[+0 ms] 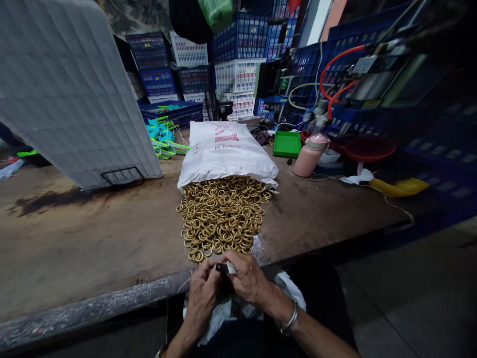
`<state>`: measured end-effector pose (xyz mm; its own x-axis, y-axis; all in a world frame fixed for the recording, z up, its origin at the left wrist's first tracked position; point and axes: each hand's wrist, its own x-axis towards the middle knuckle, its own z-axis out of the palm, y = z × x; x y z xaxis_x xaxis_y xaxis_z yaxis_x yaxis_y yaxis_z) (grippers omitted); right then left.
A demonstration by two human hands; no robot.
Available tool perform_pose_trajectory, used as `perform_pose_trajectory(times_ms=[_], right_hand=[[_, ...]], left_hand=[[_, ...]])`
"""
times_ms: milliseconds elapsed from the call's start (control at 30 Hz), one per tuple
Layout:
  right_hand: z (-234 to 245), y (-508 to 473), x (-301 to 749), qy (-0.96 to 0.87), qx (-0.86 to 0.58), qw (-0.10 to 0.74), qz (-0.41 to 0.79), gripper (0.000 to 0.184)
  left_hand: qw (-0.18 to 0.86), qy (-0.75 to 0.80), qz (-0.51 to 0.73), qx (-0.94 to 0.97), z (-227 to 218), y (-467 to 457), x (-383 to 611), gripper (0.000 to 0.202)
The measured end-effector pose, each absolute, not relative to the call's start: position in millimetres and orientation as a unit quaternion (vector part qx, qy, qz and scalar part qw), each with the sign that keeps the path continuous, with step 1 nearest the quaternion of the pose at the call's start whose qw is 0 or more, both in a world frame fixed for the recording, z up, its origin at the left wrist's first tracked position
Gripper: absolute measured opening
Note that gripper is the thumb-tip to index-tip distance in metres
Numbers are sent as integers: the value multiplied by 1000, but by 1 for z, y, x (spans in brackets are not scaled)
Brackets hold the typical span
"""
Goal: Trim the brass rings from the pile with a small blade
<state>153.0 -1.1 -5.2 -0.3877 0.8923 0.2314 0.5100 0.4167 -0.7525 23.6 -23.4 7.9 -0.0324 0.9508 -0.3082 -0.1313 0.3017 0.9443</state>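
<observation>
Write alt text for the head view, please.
A person's left hand and right hand meet at a small dark-and-pale object by the near edge of the table. Just beyond, golden rings spill from an open white sack. A pink bottle and green tray sit to the right, stacked crates behind.

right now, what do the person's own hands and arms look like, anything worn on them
The left hand and right hand are both ungloved, and no sleeve shows on either forearm. A shiny silver-coloured bangle circles the right wrist. Something metallic shows at the left wrist, but the picture's bottom edge cuts it off, so its type is unclear.
</observation>
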Motion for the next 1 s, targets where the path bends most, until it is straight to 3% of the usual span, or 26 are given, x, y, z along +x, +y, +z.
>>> perform_pose_trajectory(times_ms=[67,200,300,400,667,867,1000], right_hand=[[-4,-1,153,-741,-488,330,323,8],[0,-2,153,-650,-534,330,427,25],[-1,-3,153,-596,-521,324,517,29],[-3,-2,153,-554,-527,330,553,28],[0,2,152,-598,-571,329,456,20],[-5,4,153,-609,-554,341,453,24],[-9,0,155,-696,-550,276,369,11]], left_hand=[[574,555,462,385,5,-23,25,24],[514,558,467,455,-1,-24,27,23],[469,543,466,518,-3,-24,27,23],[499,535,448,514,-4,-24,28,24],[659,505,386,402,-4,-27,26,33],[690,487,407,349,-1,-24,23,28],[681,505,409,339,-1,-21,21,29]])
